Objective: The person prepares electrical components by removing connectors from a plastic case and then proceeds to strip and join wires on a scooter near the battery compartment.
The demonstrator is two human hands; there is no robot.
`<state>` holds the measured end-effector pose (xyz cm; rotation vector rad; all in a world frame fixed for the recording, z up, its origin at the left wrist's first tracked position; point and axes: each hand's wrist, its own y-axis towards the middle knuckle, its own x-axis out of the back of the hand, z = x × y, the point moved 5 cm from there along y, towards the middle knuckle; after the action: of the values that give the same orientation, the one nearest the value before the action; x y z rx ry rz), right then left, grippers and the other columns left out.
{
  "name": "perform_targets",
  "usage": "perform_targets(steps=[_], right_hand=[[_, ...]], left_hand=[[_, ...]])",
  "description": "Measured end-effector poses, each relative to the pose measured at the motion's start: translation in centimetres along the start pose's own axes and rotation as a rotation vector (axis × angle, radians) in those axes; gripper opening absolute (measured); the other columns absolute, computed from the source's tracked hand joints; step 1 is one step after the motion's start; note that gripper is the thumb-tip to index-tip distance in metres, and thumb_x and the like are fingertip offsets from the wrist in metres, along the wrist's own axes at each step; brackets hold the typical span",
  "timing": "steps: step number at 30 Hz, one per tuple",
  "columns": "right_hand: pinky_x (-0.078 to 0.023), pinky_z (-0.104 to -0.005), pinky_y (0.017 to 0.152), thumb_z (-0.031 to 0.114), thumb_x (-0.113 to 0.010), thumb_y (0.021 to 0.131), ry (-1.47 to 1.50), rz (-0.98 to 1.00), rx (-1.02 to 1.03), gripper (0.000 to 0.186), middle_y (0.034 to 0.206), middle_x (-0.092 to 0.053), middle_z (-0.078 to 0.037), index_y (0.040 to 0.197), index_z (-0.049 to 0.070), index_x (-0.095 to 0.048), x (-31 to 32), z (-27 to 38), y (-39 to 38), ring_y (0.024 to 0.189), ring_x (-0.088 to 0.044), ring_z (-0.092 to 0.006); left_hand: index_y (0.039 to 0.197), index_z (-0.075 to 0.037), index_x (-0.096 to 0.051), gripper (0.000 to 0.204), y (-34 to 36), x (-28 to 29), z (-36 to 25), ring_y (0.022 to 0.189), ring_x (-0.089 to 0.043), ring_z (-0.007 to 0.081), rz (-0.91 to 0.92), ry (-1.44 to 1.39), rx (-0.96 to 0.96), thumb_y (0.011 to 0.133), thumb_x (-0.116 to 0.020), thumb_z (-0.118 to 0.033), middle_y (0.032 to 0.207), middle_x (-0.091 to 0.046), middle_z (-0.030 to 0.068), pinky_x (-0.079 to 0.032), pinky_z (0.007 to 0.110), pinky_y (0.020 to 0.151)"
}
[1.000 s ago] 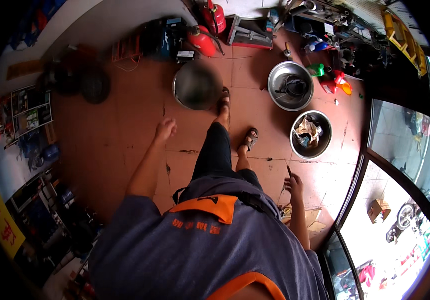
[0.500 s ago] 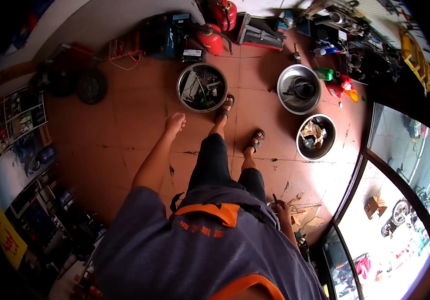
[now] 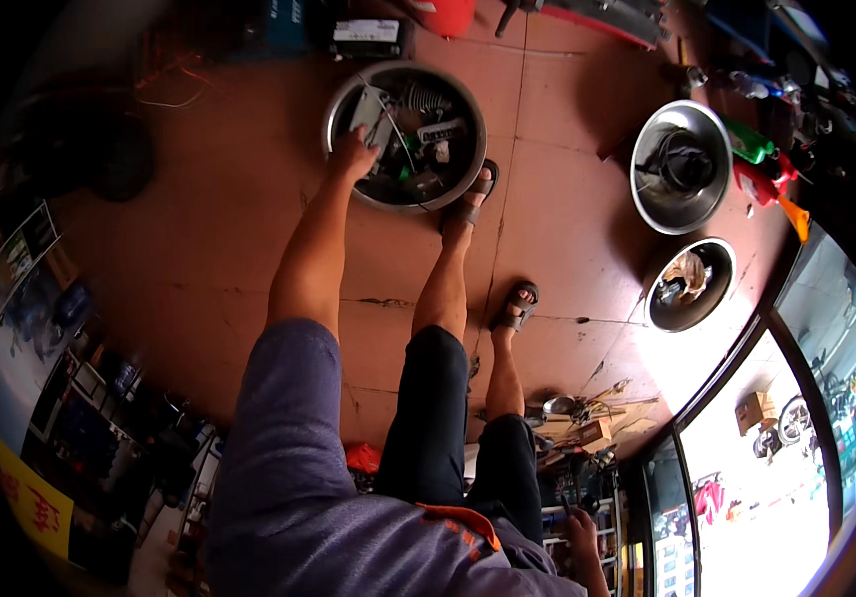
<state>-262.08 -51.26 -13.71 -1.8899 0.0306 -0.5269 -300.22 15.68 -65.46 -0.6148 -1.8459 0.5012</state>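
Observation:
My left arm is stretched forward, and my left hand (image 3: 352, 156) reaches over the near-left rim of a round metal basin (image 3: 327, 139). Its fingers are apart, at the lower end of a flat grey part (image 3: 372, 114); whether they press on it is hard to make out. Around that part lie a ribbed metal piece (image 3: 426, 98), a thin pale cable and other dark, greasy parts. Low at the right, my right hand (image 3: 581, 538) is closed on a slim dark stick-like object (image 3: 565, 504), whose kind is too small to tell.
My sandalled left foot (image 3: 472, 204) is against the basin's right side; my right foot (image 3: 517, 306) is farther back. Two more basins (image 3: 681, 219) (image 3: 691, 320) stand at the right, near a glass door (image 3: 786, 328). A boxed battery (image 3: 366, 38) sits beyond the basin. Cardboard (image 3: 597, 434) lies behind.
My left hand has moved forward from the floor in front of me into the basin of parts. I have bent lower, so the basin looks nearer. The right hand still holds the dark object.

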Motion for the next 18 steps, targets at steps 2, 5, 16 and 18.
perform_targets(steps=[2, 5, 16, 18], right_hand=[[-0.049, -0.0283, 0.057, 0.011, -0.047, 0.09, 0.054, 0.037, -0.111, 0.031, 0.085, -0.064, -0.008, 0.117, -0.002, -0.055, -0.1, -0.2, 0.7, 0.062, -0.059, -0.0144], [-0.046, -0.0264, 0.052, 0.009, -0.045, 0.09, -0.031, -0.032, -0.08, 0.031, 0.085, -0.065, -0.011, 0.117, -0.003, -0.053, -0.1, -0.2, -0.3, 0.059, -0.057, -0.0142], [-0.047, -0.0279, 0.053, 0.018, -0.052, 0.09, -0.109, -0.017, 0.292, 0.03, 0.074, -0.059, -0.006, 0.114, 0.001, -0.058, -2.6, 10.2, -1.0, 0.059, -0.056, -0.0122], [-0.051, -0.0288, 0.06, 0.022, -0.051, 0.095, -0.139, 0.042, 0.327, 0.032, 0.079, -0.062, -0.007, 0.119, 0.003, -0.055, -2.1, 7.7, 1.6, 0.066, -0.061, -0.0155]], left_hand=[[0.138, -0.006, -0.043, 0.068, 1.8, -1.0, 2.3, 0.114, -0.056, 0.0381, 0.03, -0.004, 0.06, 0.082, -0.067, -0.036, 0.122, -0.059, 0.0241, -0.047, 0.043, 0.094], [0.112, -0.008, -0.062, 0.038, 3.1, -2.2, 1.9, 0.097, -0.062, 0.0382, 0.161, -0.032, 0.146, 0.085, -0.063, -0.035, 0.1, -0.067, 0.0193, -0.048, 0.046, 0.082], [0.084, -0.006, -0.059, 0.026, -11.1, 9.4, -3.7, 0.077, -0.061, 0.0405, -0.047, -0.1, -0.163, 0.089, -0.058, -0.031, 0.078, -0.063, 0.0184, -0.047, 0.048, 0.063], [0.085, -0.003, -0.06, 0.027, -16.5, 12.8, -7.5, 0.058, -0.059, 0.0333, 0.017, -0.402, -0.14, 0.09, -0.058, -0.029, 0.063, -0.055, 0.0172, -0.042, 0.04, 0.054]])
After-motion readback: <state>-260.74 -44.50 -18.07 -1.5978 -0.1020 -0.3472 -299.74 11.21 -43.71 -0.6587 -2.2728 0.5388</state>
